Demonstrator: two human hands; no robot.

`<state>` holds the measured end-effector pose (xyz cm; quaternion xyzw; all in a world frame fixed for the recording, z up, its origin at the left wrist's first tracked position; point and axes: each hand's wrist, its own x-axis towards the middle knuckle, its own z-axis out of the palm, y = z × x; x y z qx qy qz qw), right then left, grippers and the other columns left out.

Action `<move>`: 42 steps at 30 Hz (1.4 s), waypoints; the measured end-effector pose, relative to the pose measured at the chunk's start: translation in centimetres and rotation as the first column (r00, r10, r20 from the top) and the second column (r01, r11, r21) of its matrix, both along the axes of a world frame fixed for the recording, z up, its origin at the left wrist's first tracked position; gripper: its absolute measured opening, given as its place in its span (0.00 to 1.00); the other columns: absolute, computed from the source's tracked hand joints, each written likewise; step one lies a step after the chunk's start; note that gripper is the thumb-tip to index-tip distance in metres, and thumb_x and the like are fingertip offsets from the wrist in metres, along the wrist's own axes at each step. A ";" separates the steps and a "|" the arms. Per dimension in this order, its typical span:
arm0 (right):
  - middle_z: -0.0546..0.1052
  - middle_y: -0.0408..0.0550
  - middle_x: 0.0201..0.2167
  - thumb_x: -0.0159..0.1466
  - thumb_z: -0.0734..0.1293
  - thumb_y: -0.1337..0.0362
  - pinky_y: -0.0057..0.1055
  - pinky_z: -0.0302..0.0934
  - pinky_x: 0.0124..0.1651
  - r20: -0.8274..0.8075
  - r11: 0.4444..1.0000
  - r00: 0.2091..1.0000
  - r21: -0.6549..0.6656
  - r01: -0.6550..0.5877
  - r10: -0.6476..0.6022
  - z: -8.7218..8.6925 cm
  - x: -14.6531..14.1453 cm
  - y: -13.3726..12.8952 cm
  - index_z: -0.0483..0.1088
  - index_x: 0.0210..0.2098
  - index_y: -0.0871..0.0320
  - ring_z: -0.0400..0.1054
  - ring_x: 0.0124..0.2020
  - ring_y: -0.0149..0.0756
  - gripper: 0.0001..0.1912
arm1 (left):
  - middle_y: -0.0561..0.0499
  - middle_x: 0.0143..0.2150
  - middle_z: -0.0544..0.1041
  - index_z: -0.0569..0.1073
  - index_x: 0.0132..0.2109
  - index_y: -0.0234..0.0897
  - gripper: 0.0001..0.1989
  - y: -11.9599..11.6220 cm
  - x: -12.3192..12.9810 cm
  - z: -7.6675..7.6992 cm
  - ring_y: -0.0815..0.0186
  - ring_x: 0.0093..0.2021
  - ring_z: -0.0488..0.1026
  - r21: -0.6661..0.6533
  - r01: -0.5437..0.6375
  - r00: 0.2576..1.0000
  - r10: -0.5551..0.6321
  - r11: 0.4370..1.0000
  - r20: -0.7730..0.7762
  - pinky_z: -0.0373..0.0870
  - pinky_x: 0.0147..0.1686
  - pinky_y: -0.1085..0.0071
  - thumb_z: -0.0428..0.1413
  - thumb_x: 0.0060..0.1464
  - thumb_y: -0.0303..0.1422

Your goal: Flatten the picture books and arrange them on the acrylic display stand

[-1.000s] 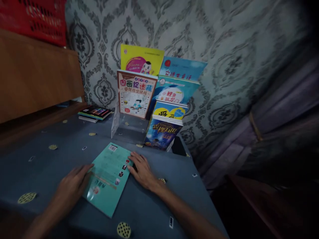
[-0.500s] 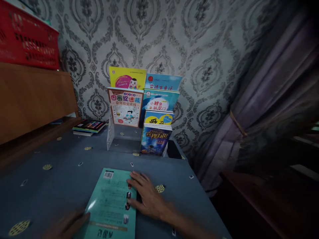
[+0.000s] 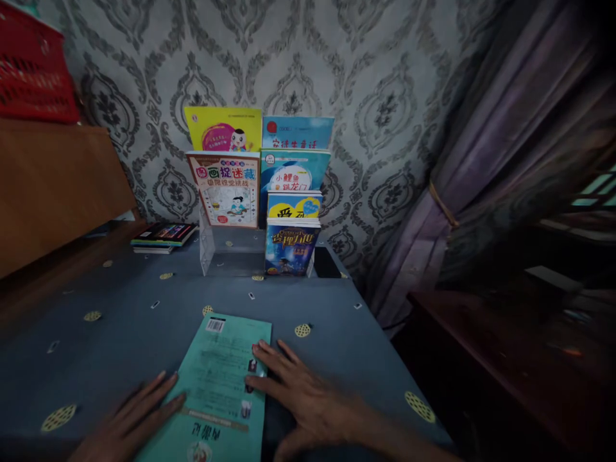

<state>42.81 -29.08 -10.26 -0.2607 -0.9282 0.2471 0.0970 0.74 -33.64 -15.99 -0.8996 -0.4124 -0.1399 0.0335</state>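
A teal paperback book [image 3: 216, 366] lies on the table in front of me, its printing upside down and a barcode at its far end. The fingers of my left hand [image 3: 132, 417] are stretched out over the book's left edge. On the opposite side, my right hand [image 3: 303, 391] is open with fingers spread, the fingertips resting on the right edge of the cover. Neither hand is wrapped round the book. Its near end runs out of the picture.
Behind the book, a clear acrylic rack [image 3: 231, 263] holds several upright picture books [image 3: 226, 192]. A dark flat object [image 3: 327, 262] lies at its right. A small book stack [image 3: 163, 236] lies left, near a wooden cabinet [image 3: 62, 186] bearing a red basket [image 3: 36, 77]. A curtain [image 3: 433, 179] hangs right.
My left hand has come further into view, its fingers extending over the book's edge. My right hand's fingers have spread wider. The view has shifted, so the rack appears higher and further left.
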 end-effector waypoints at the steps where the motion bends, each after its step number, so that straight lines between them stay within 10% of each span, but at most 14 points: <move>1: 0.42 0.54 0.77 0.59 0.71 0.37 0.60 0.27 0.74 0.006 0.999 0.999 -0.001 -0.034 0.034 0.0 0.1 -0.4 0.45 0.75 0.45 0.34 0.77 0.54 0.54 | 0.50 0.71 0.65 0.51 0.73 0.58 0.41 -0.3 0.2 0.7 0.53 0.68 0.66 -0.024 0.014 1.000 -0.014 1.000 0.017 0.72 0.60 0.59 0.53 0.58 0.60; 11: 0.52 0.52 0.75 0.68 0.71 0.60 0.59 0.40 0.75 -0.134 0.992 0.986 0.068 0.107 -0.098 -1.3 -1.2 -2.3 0.52 0.73 0.44 0.42 0.76 0.49 0.39 | 0.48 0.68 0.69 0.66 0.68 0.57 0.33 -0.9 3.2 5.6 0.50 0.67 0.66 -0.165 0.000 0.973 0.039 0.986 0.230 0.67 0.64 0.54 0.60 0.57 0.52; 18: 0.64 0.53 0.70 0.73 0.64 0.58 0.51 0.57 0.70 -0.279 0.982 0.955 0.125 0.143 -0.103 -1.6 -0.8 -1.3 0.57 0.71 0.48 0.52 0.73 0.46 0.28 | 0.42 0.57 0.77 0.78 0.55 0.43 0.18 1.6 7.3 8.1 0.51 0.64 0.70 -0.238 0.116 0.831 0.037 0.964 0.555 0.67 0.63 0.56 0.57 0.63 0.44; 31: 0.81 0.51 0.39 0.73 0.57 0.49 0.44 0.69 0.52 -0.569 0.855 0.689 -0.051 0.516 -0.449 1.0 -3.4 5.5 0.76 0.44 0.56 0.75 0.44 0.45 0.21 | 0.45 0.35 0.84 0.80 0.37 0.36 0.23 12.5 12.5 8.7 0.53 0.40 0.80 -0.452 0.022 0.338 0.419 0.892 0.843 0.77 0.43 0.61 0.71 0.34 0.44; 42: 0.78 0.53 0.54 0.71 0.60 0.55 0.40 0.68 0.58 -0.685 0.898 0.594 -0.224 0.379 -0.421 -1.1 -5.2 9.6 0.63 0.57 0.57 0.73 0.53 0.42 0.19 | 0.41 0.35 0.85 0.81 0.33 0.32 0.25 16.4 13.7 8.3 0.53 0.33 0.82 -0.544 0.171 0.197 0.512 0.821 0.836 0.82 0.39 0.58 0.75 0.27 0.45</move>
